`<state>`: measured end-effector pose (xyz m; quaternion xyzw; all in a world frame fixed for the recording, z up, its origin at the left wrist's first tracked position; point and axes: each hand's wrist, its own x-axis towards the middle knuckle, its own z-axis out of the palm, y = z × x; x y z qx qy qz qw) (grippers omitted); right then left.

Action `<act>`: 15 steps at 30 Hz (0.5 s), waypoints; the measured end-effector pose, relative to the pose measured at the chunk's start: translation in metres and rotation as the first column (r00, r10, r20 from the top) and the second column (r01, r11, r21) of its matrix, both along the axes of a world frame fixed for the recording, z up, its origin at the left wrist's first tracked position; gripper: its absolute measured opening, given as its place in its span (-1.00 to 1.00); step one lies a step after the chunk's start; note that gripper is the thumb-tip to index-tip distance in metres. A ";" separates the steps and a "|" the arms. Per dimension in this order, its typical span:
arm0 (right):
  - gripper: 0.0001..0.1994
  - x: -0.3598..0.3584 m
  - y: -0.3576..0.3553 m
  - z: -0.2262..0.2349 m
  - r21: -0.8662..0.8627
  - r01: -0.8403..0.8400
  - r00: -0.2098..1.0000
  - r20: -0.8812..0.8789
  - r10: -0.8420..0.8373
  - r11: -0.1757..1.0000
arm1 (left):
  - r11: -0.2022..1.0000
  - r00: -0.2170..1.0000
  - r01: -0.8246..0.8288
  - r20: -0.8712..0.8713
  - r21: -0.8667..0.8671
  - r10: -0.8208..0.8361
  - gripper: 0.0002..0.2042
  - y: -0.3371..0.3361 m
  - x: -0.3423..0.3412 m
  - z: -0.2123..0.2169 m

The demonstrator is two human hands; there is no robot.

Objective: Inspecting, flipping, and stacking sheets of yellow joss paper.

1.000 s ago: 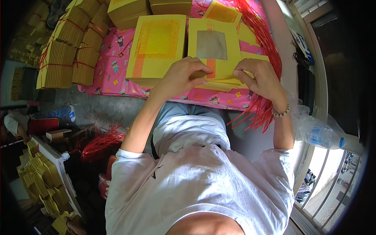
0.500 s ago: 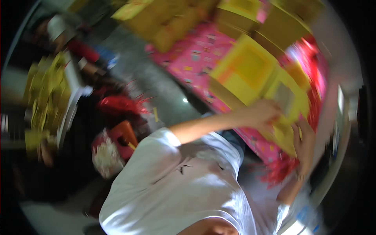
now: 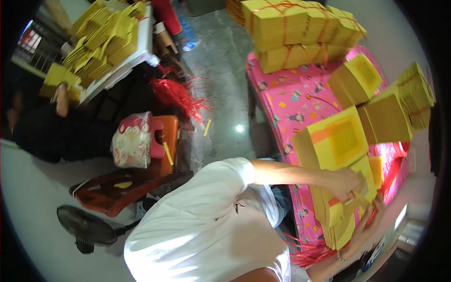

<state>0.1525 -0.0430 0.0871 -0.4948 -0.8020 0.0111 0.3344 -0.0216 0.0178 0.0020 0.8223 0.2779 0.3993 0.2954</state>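
Note:
My left hand (image 3: 347, 184) reaches over a stack of yellow cardboard sheets (image 3: 336, 228) on the pink-covered table. Its fingers are closed on a small folded yellow card piece (image 3: 361, 199) at the top of the stack. Against the stack's right side is my right hand (image 3: 369, 225), wearing a bracelet, with its fingers bent around a red plastic strip (image 3: 371, 216). Part of that strip is hidden by the fingers. Just beyond my hands stands a taller yellow stack (image 3: 336, 136) with an orange-tinted rectangle on top.
Tied yellow bundles (image 3: 286, 28) line the table's far end. Red strips (image 3: 392, 174) hang along its right side. To the left are an orange chair (image 3: 171, 136), a fan (image 3: 87, 228) and a white table (image 3: 117, 68) piled with yellow card, where another person's hand (image 3: 61, 98) rests.
The view has swung, so the table now lies farther right and appears sharper. My hands stay at the same stack; the right hand's spread fingers have drawn in around the red strip.

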 end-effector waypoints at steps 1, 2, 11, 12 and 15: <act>-0.82 -0.002 -0.002 -0.003 0.004 0.046 0.999 0.015 -0.046 0.999 | 0.998 0.999 0.028 0.044 -0.057 -0.026 -0.87 0.003 -0.003 0.004; -0.77 -0.010 0.004 -0.011 0.018 0.084 0.990 -0.114 -0.081 0.996 | 0.992 0.997 0.020 0.071 -0.124 -0.011 -0.86 0.004 -0.016 0.008; -0.50 0.083 0.003 -0.105 -0.426 0.107 0.680 -0.628 -0.379 0.898 | 0.982 0.907 -0.112 0.420 0.150 0.039 -0.57 -0.033 -0.013 0.047; -0.43 0.080 -0.003 -0.103 -0.416 0.097 0.721 -0.597 -0.352 0.904 | 0.979 0.898 -0.082 0.441 0.188 -0.010 -0.56 -0.037 -0.013 0.050; -0.43 0.073 -0.028 -0.095 -0.411 0.041 0.729 -0.611 -0.309 0.911 | 0.982 0.844 0.099 0.509 0.163 -0.170 -0.60 -0.050 -0.012 0.058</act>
